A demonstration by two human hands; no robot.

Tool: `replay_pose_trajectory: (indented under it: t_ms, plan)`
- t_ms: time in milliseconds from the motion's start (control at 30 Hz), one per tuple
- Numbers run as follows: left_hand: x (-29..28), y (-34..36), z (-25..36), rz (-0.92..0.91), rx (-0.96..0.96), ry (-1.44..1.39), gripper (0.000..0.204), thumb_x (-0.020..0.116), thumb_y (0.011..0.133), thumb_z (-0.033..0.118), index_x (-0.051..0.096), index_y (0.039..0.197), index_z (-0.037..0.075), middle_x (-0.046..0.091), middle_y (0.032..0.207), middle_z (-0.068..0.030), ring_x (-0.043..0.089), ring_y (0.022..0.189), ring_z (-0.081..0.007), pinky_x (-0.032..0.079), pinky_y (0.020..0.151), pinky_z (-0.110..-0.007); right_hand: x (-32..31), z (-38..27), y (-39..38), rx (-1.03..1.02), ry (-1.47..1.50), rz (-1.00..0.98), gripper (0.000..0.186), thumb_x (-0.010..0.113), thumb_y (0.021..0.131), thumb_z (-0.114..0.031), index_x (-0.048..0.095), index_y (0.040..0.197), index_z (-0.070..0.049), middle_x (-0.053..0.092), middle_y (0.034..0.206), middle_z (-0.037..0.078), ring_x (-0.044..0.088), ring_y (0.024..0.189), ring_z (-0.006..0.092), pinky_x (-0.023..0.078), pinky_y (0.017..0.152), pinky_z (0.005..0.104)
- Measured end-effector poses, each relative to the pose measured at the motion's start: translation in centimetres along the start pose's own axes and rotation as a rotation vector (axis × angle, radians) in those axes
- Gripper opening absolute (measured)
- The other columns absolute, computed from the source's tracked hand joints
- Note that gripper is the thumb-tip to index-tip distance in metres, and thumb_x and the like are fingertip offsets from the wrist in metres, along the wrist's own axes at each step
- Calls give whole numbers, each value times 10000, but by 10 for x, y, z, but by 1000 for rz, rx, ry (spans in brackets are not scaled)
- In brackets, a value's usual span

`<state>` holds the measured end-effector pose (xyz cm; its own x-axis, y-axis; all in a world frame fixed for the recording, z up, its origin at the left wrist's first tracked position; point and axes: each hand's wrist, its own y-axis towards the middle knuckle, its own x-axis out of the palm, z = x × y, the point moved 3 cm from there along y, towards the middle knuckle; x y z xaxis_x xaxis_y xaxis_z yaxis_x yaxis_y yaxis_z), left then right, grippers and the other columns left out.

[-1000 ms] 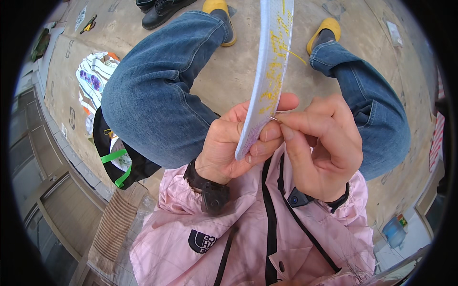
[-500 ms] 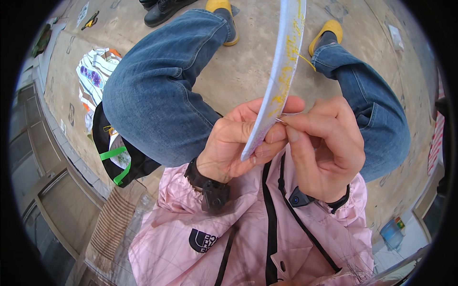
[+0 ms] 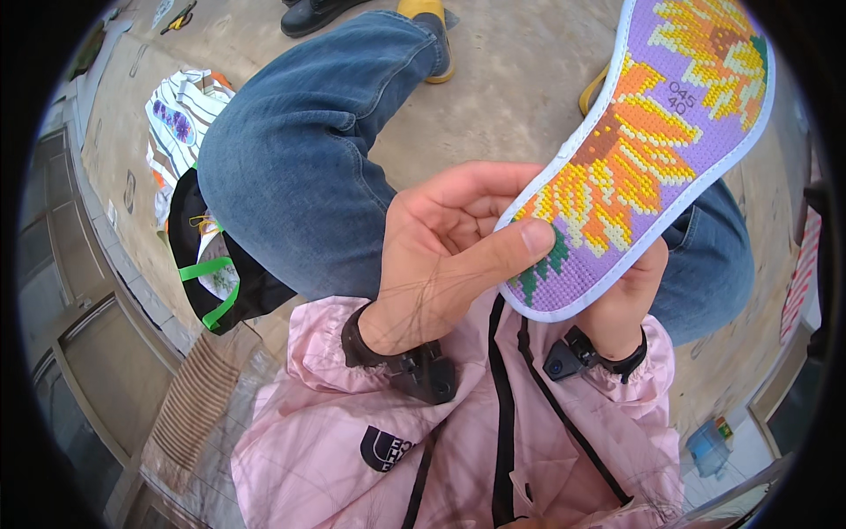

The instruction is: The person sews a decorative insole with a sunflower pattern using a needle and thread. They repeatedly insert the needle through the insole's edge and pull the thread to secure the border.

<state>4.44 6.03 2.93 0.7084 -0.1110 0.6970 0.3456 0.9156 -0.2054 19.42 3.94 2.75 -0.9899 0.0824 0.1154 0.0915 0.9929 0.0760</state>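
Note:
An embroidered insole (image 3: 630, 167) with a pale edging is tilted up in front of me, its stitched face showing. Yellow and orange flowers with green leaves stand out on its purple ground. My left hand (image 3: 441, 242) grips the rounded lower end, thumb pressed on the stitched face and fingers behind it. Behind the insole, to the right, is my right hand (image 3: 615, 313); its fingers are covered, so what they hold cannot be seen. Both wrists wear black straps with small devices.
On the left lie a striped cloth (image 3: 167, 145) with a patterned piece on it and a black bag (image 3: 188, 238) with a green strap. Yellow-handled scissors (image 3: 179, 18) and another person's black shoe (image 3: 313, 15) are farther off. A blue plastic container (image 3: 708, 448) stands at lower right.
The insole has turned from edge-on to show its flowered face and swung to the right. My right hand, earlier pinching a needle at its edge, has gone behind it.

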Motion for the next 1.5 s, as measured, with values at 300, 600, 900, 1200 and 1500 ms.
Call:
replay_pose_trajectory:
  t_ms: [300, 600, 900, 1200, 1500]
  plan:
    - [4, -4, 5, 6, 68, 90, 367, 638, 878, 10, 521, 1211, -89, 662, 1075, -174, 648, 967, -159, 528, 853, -281, 2, 5, -3, 39, 108, 57, 170, 661, 813, 31, 670, 982, 42, 685, 978, 105, 648, 874, 160, 498, 753, 269]
    - [3, -3, 5, -15, 72, 43, 367, 638, 881, 12, 517, 1210, -96, 662, 1071, -177, 648, 970, -161, 529, 850, -278, -1, 7, -2, -17, 53, 63, 163, 666, 813, 26, 678, 974, 37, 694, 955, 96, 650, 876, 154, 498, 758, 271]
    - [2, -3, 4, -23, 92, 5, 374, 631, 886, 12, 505, 1221, -99, 657, 1081, -185, 644, 982, -165, 527, 856, -281, 0, 8, -4, -7, 151, 50, 177, 642, 829, 45, 659, 1005, 52, 675, 1015, 97, 638, 894, 149, 497, 779, 271]
    - [-2, 0, -2, -29, -54, -161, 394, 594, 906, 56, 488, 1256, -91, 649, 1017, -167, 633, 859, -173, 521, 753, -258, 1, -4, 5, -222, -221, -3, 157, 690, 805, 20, 673, 960, 31, 607, 921, 100, 563, 793, 142, 437, 681, 241]
    - [-10, 2, -20, -166, -419, -740, 535, 611, 878, 144, 436, 1337, -68, 555, 782, -61, 482, 594, -111, 383, 512, -197, 14, -27, 12, -365, -423, -112, 196, 653, 772, 109, 674, 944, 19, 522, 801, 75, 477, 641, 137, 364, 567, 242]
